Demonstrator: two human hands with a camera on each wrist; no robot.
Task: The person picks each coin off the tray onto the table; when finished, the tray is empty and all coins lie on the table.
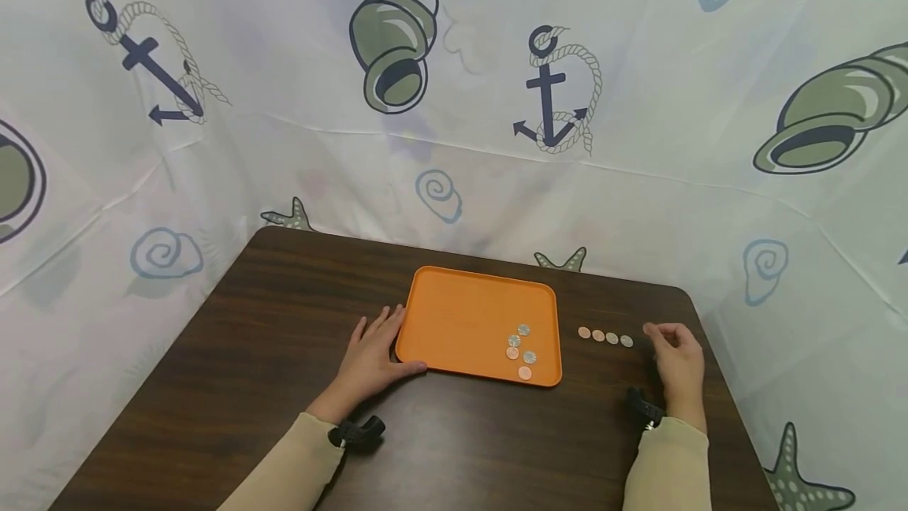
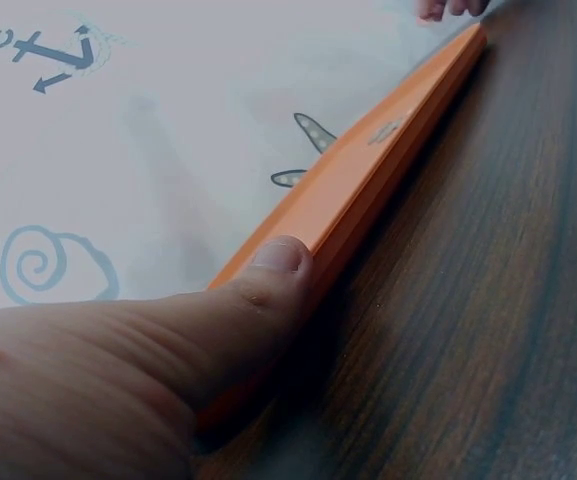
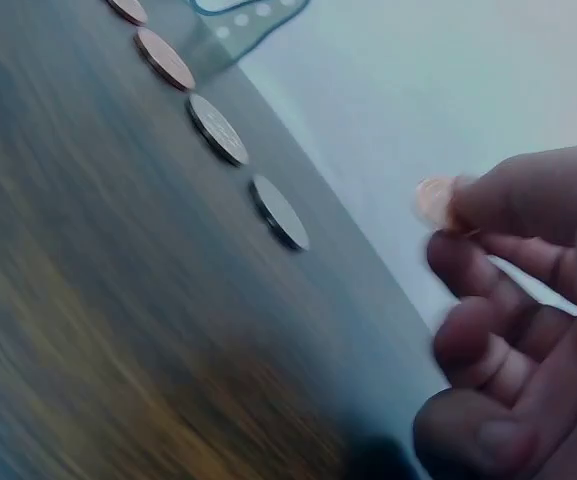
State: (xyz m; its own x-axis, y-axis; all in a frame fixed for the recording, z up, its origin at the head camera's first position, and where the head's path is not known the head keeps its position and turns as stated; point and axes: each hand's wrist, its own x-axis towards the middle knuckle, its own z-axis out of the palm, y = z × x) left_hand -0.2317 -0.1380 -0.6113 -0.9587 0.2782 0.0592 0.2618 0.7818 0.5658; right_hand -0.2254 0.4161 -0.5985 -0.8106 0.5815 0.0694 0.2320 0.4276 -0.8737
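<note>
An orange tray (image 1: 461,314) lies on the table, with my left hand (image 1: 372,361) at its left end. The fingers extend along the left edge, and the thumb (image 2: 268,275) rests on the rim near the front corner. Loose silver and copper coins (image 1: 525,373) lie in the right part of the tray. Right of it, a row of coins runs across the table, copper (image 1: 584,333) on the left and silver (image 1: 627,341) on the right. Just beyond the row's right end, my right hand (image 1: 679,357) pinches a copper coin (image 3: 433,203) between thumb and finger, above the table.
The dark wood-grain table (image 1: 454,440) has rounded back corners. A white cloth (image 1: 482,180) printed with shells, anchors and starfish hangs behind it and at both sides. Each wrist wears a black band, on the left (image 1: 358,434) and on the right (image 1: 644,406).
</note>
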